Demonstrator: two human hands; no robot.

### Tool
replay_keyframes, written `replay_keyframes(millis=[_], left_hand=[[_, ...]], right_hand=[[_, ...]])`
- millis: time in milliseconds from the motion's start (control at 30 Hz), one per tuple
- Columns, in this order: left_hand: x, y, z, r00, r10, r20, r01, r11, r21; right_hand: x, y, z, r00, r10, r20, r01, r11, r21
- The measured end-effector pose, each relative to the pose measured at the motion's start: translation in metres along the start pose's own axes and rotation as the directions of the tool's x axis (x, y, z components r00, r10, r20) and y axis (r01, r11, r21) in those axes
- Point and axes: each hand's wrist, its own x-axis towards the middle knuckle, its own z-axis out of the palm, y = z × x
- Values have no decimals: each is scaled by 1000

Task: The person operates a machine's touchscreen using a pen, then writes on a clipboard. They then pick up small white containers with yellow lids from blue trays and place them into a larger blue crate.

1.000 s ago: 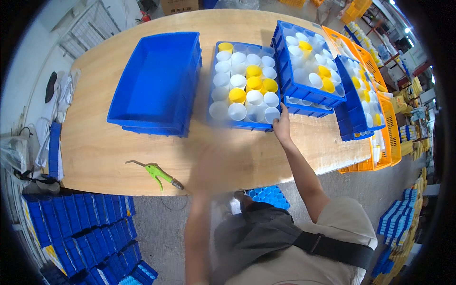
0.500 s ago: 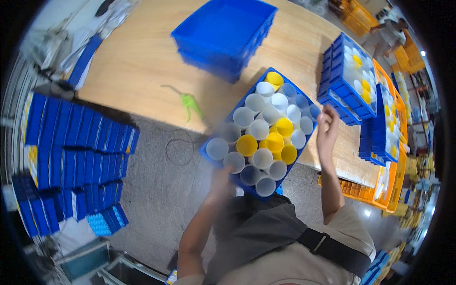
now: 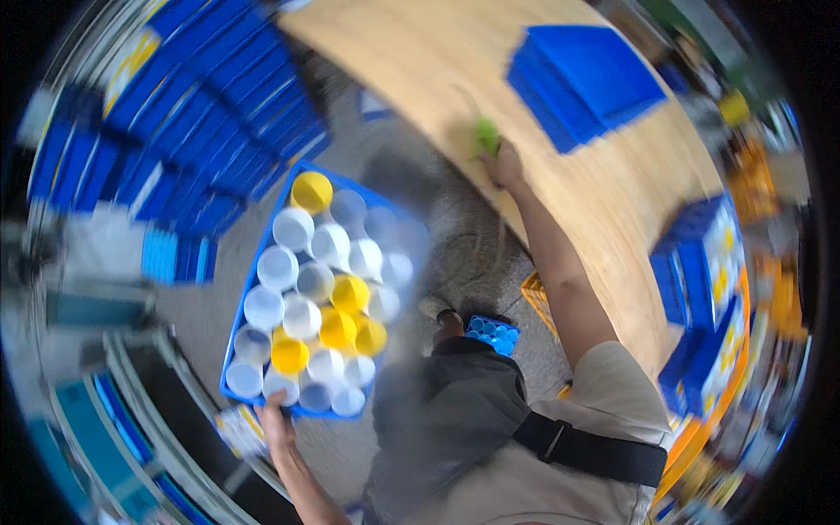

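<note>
My left hand point(image 3: 277, 422) grips the near edge of a blue crate point(image 3: 229, 343) with its fingers over the rim. White cups point(image 3: 301, 316) and several yellow cups point(image 3: 337, 327) stand in it, open ends up. The crate hangs tilted over the floor on the left, off the table. My right hand point(image 3: 505, 166) reaches out to the table's edge and is closed around a green air blow gun point(image 3: 486, 137); the fingers are partly blurred.
Two nested blue crates point(image 3: 604, 79) rest on the wooden table point(image 3: 420, 74). Filled blue crates point(image 3: 691, 262) stand at right beside an orange one. Stacks of blue crates point(image 3: 210, 96) rise at far left. A small blue crate of light-blue cups point(image 3: 493, 335) sits on the floor by my foot.
My view has turned left. The crate of cups has swung left, off the table, in my left hand. My right hand has left the crate's side and taken hold of the green air blow gun.
</note>
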Motion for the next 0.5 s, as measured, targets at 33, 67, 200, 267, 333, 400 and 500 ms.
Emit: replay_keyframes(millis=[33,67,200,267,333,400,500], left_hand=[[-3,-21,-7,986,-37,-160,33,999,-31],[-9,-41,-12,971,-65,-230,52,997,-62],[-32,-122,13,832,-67,-551,21,996,-89],[-41,-156,28,763,-74,-642,15,995,-97],[-39,-183,38,676,-143,-723,58,988,-141],[-48,-208,51,621,-252,-742,161,968,-194],[-78,-248,64,549,-186,-815,265,963,-41]], right_hand=[[6,-21,15,999,32,26,-33,999,21],[16,-41,20,997,58,56,-60,998,24],[-14,-143,13,672,-260,693,-303,757,578],[-62,-181,-15,228,-539,811,-327,742,585],[-125,-223,-40,-173,-745,644,-113,665,738],[-192,-243,-77,-253,-569,783,383,684,621],[-258,-259,-121,-353,-532,769,609,493,621]])
